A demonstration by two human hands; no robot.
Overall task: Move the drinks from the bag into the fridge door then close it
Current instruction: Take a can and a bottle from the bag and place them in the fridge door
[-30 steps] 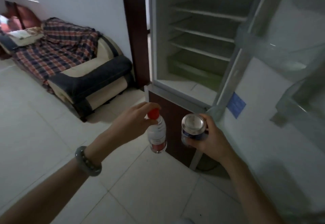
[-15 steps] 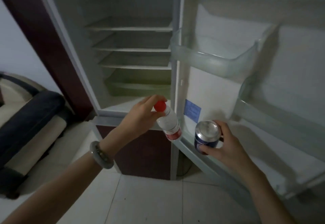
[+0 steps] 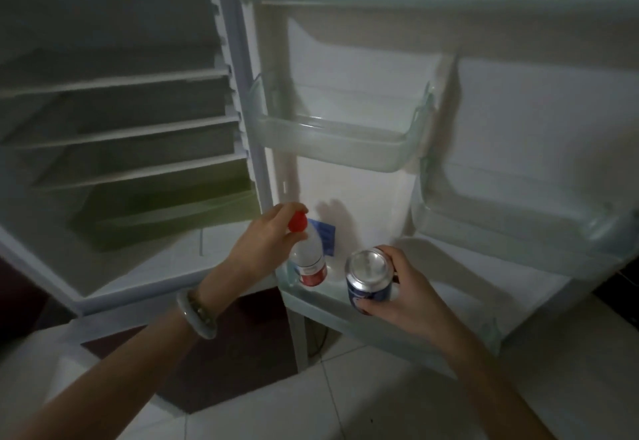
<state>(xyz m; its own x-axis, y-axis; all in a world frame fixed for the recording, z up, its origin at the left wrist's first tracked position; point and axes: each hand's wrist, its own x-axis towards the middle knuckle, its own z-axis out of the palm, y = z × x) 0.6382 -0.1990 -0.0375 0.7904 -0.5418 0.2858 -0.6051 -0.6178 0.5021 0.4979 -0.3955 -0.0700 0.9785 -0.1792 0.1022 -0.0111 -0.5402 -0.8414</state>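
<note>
My left hand [image 3: 266,239] is clamped around the neck of a small clear bottle [image 3: 309,260], fingers just under its red cap [image 3: 298,223]. The bottle is tilted, its red-labelled base down inside the left end of the bottom door shelf [image 3: 345,322]; I cannot tell whether the base touches the shelf floor. A pale bangle [image 3: 195,313] sits on that wrist.

My right hand [image 3: 397,298] is closed around a blue can [image 3: 369,284] with a silver top, gripping it from the right side. The can is upright, just beside the bottle and to its right, over the same bottom door shelf; contact with the shelf is not visible.

The fridge door [image 3: 518,111] stands open to the right. It carries 2 clear bins higher up: 1 middle bin [image 3: 332,139] and 1 right-hand bin [image 3: 511,228]. A blue sticker [image 3: 326,232] shows on the door liner behind the bottle.

The fridge cabinet [image 3: 121,111] is open on the left, with 3 white shelves and a greenish drawer [image 3: 166,215] beneath them. White floor tiles [image 3: 345,398] lie below.
</note>
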